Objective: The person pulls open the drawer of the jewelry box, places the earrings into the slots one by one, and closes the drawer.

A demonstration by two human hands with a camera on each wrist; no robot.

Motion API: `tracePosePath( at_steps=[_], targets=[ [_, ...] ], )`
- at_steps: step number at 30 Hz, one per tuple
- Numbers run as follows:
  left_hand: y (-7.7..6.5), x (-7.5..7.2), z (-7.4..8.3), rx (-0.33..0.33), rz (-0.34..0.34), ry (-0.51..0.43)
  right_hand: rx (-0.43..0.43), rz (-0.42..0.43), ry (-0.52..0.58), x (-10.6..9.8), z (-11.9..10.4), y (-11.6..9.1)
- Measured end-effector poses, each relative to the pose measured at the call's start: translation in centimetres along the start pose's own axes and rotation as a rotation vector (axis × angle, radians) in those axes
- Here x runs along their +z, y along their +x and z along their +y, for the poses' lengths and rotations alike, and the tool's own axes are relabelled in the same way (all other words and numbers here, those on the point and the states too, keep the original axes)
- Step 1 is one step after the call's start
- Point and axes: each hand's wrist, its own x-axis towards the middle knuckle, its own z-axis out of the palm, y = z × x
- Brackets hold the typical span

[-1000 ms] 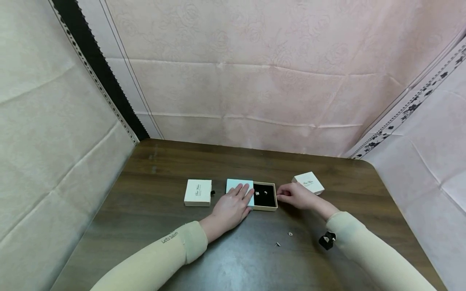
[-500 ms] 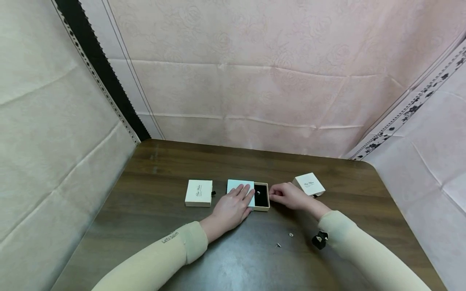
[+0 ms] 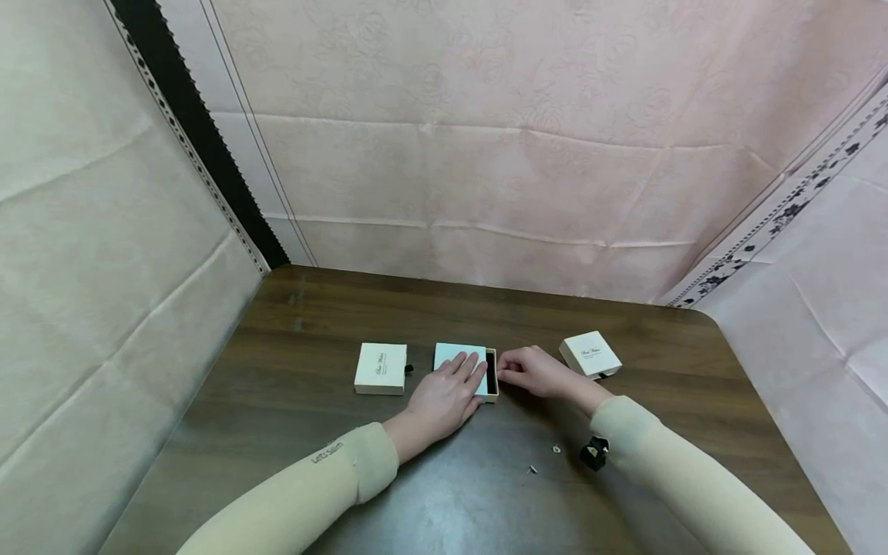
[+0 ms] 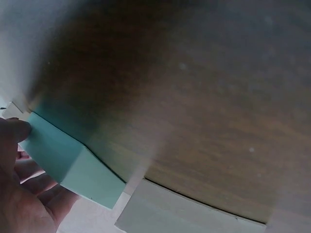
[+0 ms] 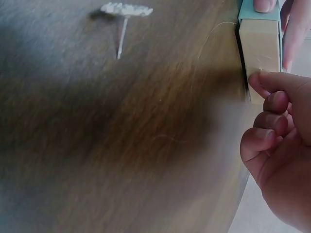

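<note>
In the head view my left hand (image 3: 444, 399) lies with straight fingers across the light blue sleeve of a jewelry box (image 3: 442, 353). Its thumb (image 4: 17, 130) rests along the sleeve's near side in the left wrist view. My right hand (image 3: 530, 371) is at the outer end of the box's drawer (image 5: 261, 46), other fingers curled into the palm. Thumb and forefinger touch the drawer's end in the right wrist view; what lies between them is hidden. Only a narrow strip of the drawer's black lining (image 3: 491, 371) shows beside the sleeve.
A white box (image 3: 380, 368) with a black tab sits to the left. Another white box (image 3: 591, 354) stands tilted at the back right. Nearer the person lie a stud earring (image 5: 125, 10) and a small ring-shaped piece (image 3: 556, 449) on the wooden table (image 3: 444, 493).
My right hand has moved left, and the drawer has slid most of the way into the blue sleeve, covering the small pieces on its black lining. My left hand has stayed on the sleeve.
</note>
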Motion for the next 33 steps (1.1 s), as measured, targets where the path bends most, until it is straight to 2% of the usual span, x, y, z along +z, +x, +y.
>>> tracePosePath(
  at_steps=[6,13,18,23,33],
  targets=[
    [-0.1,0.1,0.0,-0.001,0.011,0.007,0.005,0.000,-0.006,0.4,-0.4,0.7],
    [-0.1,0.0,0.0,-0.015,-0.021,-0.013,-0.040,0.003,0.011,1.0,-0.6,1.3],
    [-0.1,-0.2,0.0,-0.012,-0.023,-0.015,-0.021,0.006,0.004,1.2,-0.6,1.3],
    [0.0,-0.5,0.0,-0.008,-0.006,0.004,-0.035,0.006,-0.013,1.1,-0.8,1.0],
    [0.2,-0.4,0.1,-0.002,-0.019,-0.007,0.043,0.032,-0.006,-0.2,-0.7,-0.9]
  ],
)
